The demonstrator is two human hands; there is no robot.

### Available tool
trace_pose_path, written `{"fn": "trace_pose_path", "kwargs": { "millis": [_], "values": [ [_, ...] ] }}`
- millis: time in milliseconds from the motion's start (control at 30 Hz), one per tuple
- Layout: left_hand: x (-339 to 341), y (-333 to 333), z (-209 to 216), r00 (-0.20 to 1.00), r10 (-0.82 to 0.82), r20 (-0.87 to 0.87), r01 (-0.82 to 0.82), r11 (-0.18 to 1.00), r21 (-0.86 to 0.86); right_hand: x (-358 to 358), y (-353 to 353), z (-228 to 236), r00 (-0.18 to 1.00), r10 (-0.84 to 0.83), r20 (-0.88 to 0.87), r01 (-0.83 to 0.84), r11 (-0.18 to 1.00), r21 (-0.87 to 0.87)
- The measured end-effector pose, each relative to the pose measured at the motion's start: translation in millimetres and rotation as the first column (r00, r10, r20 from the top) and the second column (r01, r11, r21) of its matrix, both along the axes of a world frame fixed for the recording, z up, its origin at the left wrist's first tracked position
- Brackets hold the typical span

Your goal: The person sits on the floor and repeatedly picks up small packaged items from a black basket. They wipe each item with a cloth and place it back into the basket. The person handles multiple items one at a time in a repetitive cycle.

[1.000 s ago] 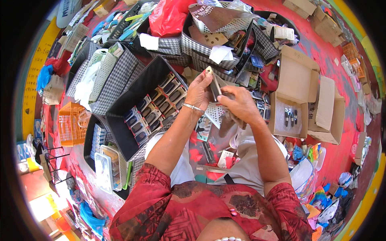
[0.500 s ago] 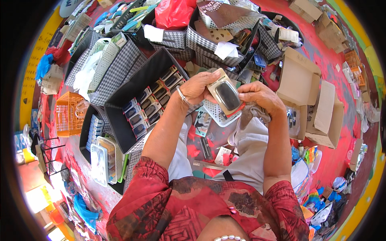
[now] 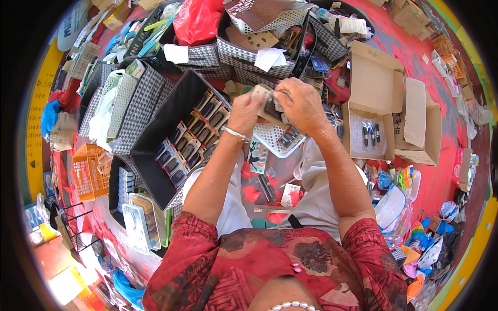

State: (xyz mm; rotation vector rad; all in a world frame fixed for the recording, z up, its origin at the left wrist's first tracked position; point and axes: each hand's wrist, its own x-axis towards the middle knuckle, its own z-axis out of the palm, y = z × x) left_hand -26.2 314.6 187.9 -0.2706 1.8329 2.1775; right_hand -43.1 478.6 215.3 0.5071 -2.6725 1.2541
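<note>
A carded blister pack (image 3: 266, 114) with a dark oblong item under its plastic is held up in front of me. My left hand (image 3: 245, 113) grips the card by its left edge, fingers closed. From the right, my right hand (image 3: 303, 106) pinches a bunched grey cloth (image 3: 277, 103) against the pack's front, and its fingers partly hide both. Beneath the hands is a white perforated basket (image 3: 264, 136) with small dark items in it. Left of my left forearm, a black-lined fabric bin (image 3: 150, 137) holds rows of similar carded packs (image 3: 181, 150).
Several houndstooth bins (image 3: 254, 65) stand across the far side, stuffed with goods and a red plastic bag (image 3: 198, 20). An open cardboard box (image 3: 374, 72) with small black items sits at right. An orange basket (image 3: 88, 176) stands at left. Loose bags (image 3: 415, 243) lie lower right.
My right hand has come up and left, bringing the grey cloth from below onto the pack's front. The pack has moved slightly left and tilted. The view has shifted a little.
</note>
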Motion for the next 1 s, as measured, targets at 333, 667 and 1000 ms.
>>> {"fn": "trace_pose_path", "kwargs": {
  "millis": [333,667,1000],
  "values": [
    [-3.4,2.2,-1.2,0.982,0.159,0.103,-0.182,0.942,0.281,-0.3,17.6,23.7,0.915,-0.37,-0.16,0.326,0.913,-0.245],
    [-4.2,-9.0,5.2,0.928,0.364,0.078,-0.364,0.842,0.398,8.0,16.2,2.4,0.958,-0.285,0.004,0.261,0.881,0.395],
    [0.6,-3.2,4.8,0.962,0.264,0.074,-0.271,0.874,0.405,-11.8,32.8,3.7,0.888,-0.371,0.271,0.456,0.785,-0.42]
  ]
}}
